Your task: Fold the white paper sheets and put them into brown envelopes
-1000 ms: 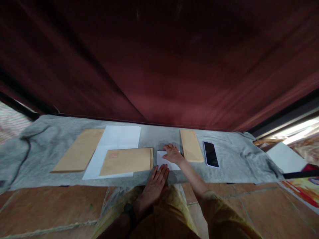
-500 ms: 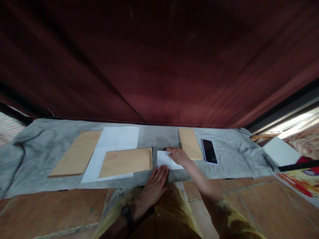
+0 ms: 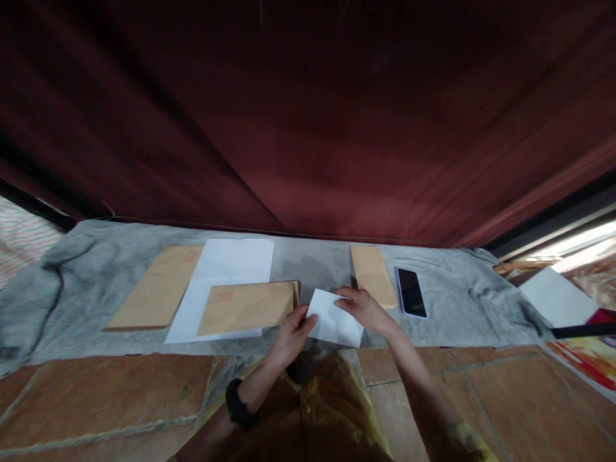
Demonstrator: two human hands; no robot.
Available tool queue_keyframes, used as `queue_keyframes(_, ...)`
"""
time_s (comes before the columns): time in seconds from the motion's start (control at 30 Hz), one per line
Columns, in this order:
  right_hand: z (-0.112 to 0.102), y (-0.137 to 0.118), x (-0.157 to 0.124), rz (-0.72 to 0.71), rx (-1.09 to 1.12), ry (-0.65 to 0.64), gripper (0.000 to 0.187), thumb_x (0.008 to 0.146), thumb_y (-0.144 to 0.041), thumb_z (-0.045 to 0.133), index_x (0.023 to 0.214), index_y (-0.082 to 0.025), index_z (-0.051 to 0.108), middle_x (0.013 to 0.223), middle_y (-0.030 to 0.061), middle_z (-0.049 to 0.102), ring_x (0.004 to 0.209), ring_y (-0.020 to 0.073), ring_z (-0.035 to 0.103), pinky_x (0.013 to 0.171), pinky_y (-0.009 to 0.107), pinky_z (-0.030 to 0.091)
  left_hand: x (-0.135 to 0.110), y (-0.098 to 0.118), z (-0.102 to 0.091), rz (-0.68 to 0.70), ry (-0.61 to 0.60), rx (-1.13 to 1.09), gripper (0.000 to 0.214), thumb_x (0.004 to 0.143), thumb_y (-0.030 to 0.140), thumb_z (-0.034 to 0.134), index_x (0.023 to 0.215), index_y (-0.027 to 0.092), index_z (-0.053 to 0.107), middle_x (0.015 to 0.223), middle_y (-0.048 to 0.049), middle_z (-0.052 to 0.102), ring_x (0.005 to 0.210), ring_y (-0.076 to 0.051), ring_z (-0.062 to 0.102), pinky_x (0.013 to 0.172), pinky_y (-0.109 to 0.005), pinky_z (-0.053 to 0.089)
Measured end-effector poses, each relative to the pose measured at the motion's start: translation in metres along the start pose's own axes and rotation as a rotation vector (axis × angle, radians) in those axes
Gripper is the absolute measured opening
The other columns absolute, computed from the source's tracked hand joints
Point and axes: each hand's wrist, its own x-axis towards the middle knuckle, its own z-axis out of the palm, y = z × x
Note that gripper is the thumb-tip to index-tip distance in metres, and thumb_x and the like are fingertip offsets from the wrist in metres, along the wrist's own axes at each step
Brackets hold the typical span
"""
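Observation:
Between my hands is a small folded piece of white paper, tilted above the grey cloth. My left hand pinches its left edge, thumb on top. At its upper right edge, my right hand grips it with thumb and fingers. Just left of my left hand, a brown envelope with a red printed mark rests on larger white paper sheets. Another brown envelope lies beyond my right hand, partly behind it.
A stack of brown envelopes lies at the left of the grey cloth. A phone rests at the right. Behind hangs a dark red curtain. Tiled floor shows in front, and a white sheet lies far right.
My left hand has gone from lying flat on the folded paper to pinching its left edge. The paper has come up off the cloth and turned, with my right hand holding it too.

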Motion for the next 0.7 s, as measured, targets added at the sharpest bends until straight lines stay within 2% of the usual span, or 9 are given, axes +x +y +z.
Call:
queue_keyframes(0.07, 0.003, 0.002, -0.006, -0.023, 0.02, 0.137, 0.025, 0.094, -0.035, 0.056, 0.11, -0.025, 0.072, 0.101, 0.0031, 0.075, 0.089, 0.0193, 0.069, 0.079, 0.029, 0.052, -0.003, 0.003, 0.0, -0.04, 0.055, -0.129, 0.037, 0.079, 0.053, 0.071, 0.088, 0.018, 0.07, 0.083, -0.0038, 0.073, 0.077, -0.02, 0.066, 0.071, -0.03, 0.053)
queue_keyframes(0.13, 0.004, 0.007, -0.015, -0.017, 0.098, 0.352, 0.035, 0.091, -0.042, 0.061, 0.121, -0.025, 0.068, 0.12, 0.0069, 0.071, 0.107, 0.0234, 0.067, 0.094, 0.036, 0.051, -0.005, 0.008, -0.002, -0.05, 0.116, -0.247, 0.037, 0.075, 0.051, 0.075, 0.089, 0.017, 0.071, 0.085, -0.004, 0.074, 0.078, -0.02, 0.066, 0.074, -0.03, 0.053)
queue_keyframes(0.2, 0.008, 0.012, -0.025, 0.069, 0.292, 0.545, 0.048, 0.09, -0.052, 0.063, 0.128, -0.024, 0.064, 0.125, 0.0099, 0.069, 0.113, 0.026, 0.065, 0.1, 0.04, 0.05, -0.007, 0.014, -0.006, -0.064, 0.183, -0.339, 0.039, 0.074, 0.049, 0.078, 0.093, 0.017, 0.071, 0.088, -0.005, 0.075, 0.08, -0.02, 0.067, 0.075, -0.03, 0.054)
queue_keyframes(0.23, 0.011, 0.014, -0.03, 0.136, 0.437, 0.589, 0.052, 0.089, -0.057, 0.063, 0.128, -0.023, 0.064, 0.122, 0.0108, 0.071, 0.112, 0.0267, 0.066, 0.099, 0.041, 0.052, -0.007, 0.017, -0.009, -0.084, 0.213, -0.371, 0.041, 0.073, 0.049, 0.079, 0.096, 0.016, 0.07, 0.089, -0.0054, 0.075, 0.079, -0.02, 0.068, 0.074, -0.03, 0.054)
queue_keyframes(0.27, 0.015, 0.016, -0.035, 0.206, 0.599, 0.587, 0.055, 0.088, -0.061, 0.063, 0.126, -0.022, 0.065, 0.117, 0.0112, 0.073, 0.107, 0.027, 0.068, 0.096, 0.042, 0.054, -0.007, 0.019, -0.01, -0.106, 0.247, -0.393, 0.043, 0.072, 0.049, 0.08, 0.098, 0.016, 0.07, 0.09, -0.0057, 0.075, 0.078, -0.019, 0.068, 0.071, -0.03, 0.055)
queue_keyframes(0.33, 0.027, 0.016, -0.042, 0.318, 0.911, 0.487, 0.058, 0.084, -0.066, 0.064, 0.12, -0.021, 0.067, 0.105, 0.011, 0.076, 0.096, 0.0265, 0.072, 0.087, 0.042, 0.058, -0.005, 0.021, -0.011, -0.144, 0.31, -0.411, 0.049, 0.069, 0.051, 0.082, 0.101, 0.016, 0.069, 0.09, -0.0056, 0.074, 0.073, -0.018, 0.067, 0.063, -0.028, 0.055)
queue_keyframes(0.43, 0.049, 0.01, -0.047, 0.38, 1.174, 0.387, 0.054, 0.077, -0.064, 0.075, 0.108, -0.02, 0.071, 0.096, 0.0091, 0.077, 0.086, 0.0246, 0.074, 0.078, 0.039, 0.06, -0.004, 0.021, -0.006, -0.162, 0.374, -0.411, 0.056, 0.065, 0.054, 0.083, 0.105, 0.017, 0.068, 0.093, -0.0053, 0.074, 0.073, -0.017, 0.066, 0.057, -0.026, 0.055)
queue_keyframes(0.57, 0.068, 0.0, -0.042, 0.422, 1.2, 0.45, 0.042, 0.065, -0.05, 0.089, 0.089, -0.02, 0.073, 0.083, 0.0036, 0.076, 0.074, 0.02, 0.072, 0.069, 0.032, 0.06, -0.006, 0.02, 0.003, -0.177, 0.359, -0.403, 0.061, 0.065, 0.056, 0.084, 0.109, 0.016, 0.067, 0.1, -0.0071, 0.074, 0.076, -0.018, 0.066, 0.055, -0.025, 0.054)
queue_keyframes(0.7, 0.067, -0.005, -0.037, 0.42, 1.141, 0.518, 0.044, 0.061, -0.054, 0.089, 0.085, -0.02, 0.075, 0.075, 0.0019, 0.074, 0.066, 0.0181, 0.069, 0.062, 0.03, 0.059, -0.011, 0.022, 0.0, -0.195, 0.28, -0.372, 0.062, 0.064, 0.051, 0.086, 0.112, 0.017, 0.067, 0.104, -0.0088, 0.075, 0.084, -0.021, 0.069, 0.061, -0.027, 0.056)
